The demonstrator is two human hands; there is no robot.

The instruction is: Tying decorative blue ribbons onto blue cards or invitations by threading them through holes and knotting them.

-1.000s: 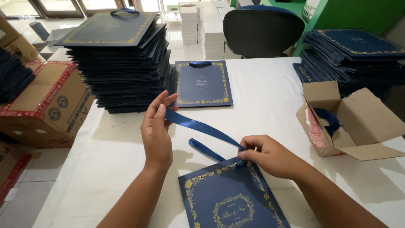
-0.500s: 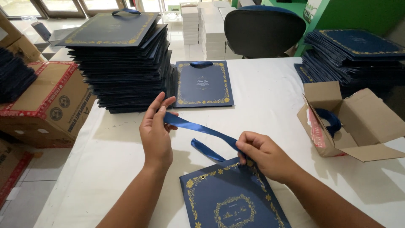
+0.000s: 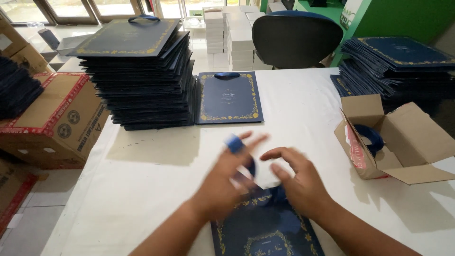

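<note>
Obs.: both hands meet over the upper edge of a flat navy paper bag with gold ornament, lying on the white tabletop at 6 o'clock of the view. Both hands are motion-blurred.

Left hand: fingers spread, a turn of blue ribbon across the raised fingertips, so it carries the ribbon. Pinched or merely draped: cannot tell through the blur.

Right hand: fingers curved downward, tips near the bag's top edge where a darker bit of ribbon shows. Whether it grips anything: cannot tell.

Handling, judged:
- Ribbon: light, limp, looks satiny, so probably slippery. Best taken by a fingertip pinch close to its free end, held taut; a slack length will twist.
- Bag: thin, light card, moderately stiff when flat, likely to crease at folds and scuff on the gold print. Hold flat by palm pressure, or grip at the top edge near the handle holes, not mid-panel.

Surroundings:
- 11 o'clock: tall stack of like bags; one more bag with a blue handle lies flat just beside it.
- 2 o'clock: second stack.
- 3 o'clock: open cardboard box holding a ribbon roll.
- 9 o'clock: cardboard carton off the tabletop's edge.
- 12 o'clock: dark chair.
</note>
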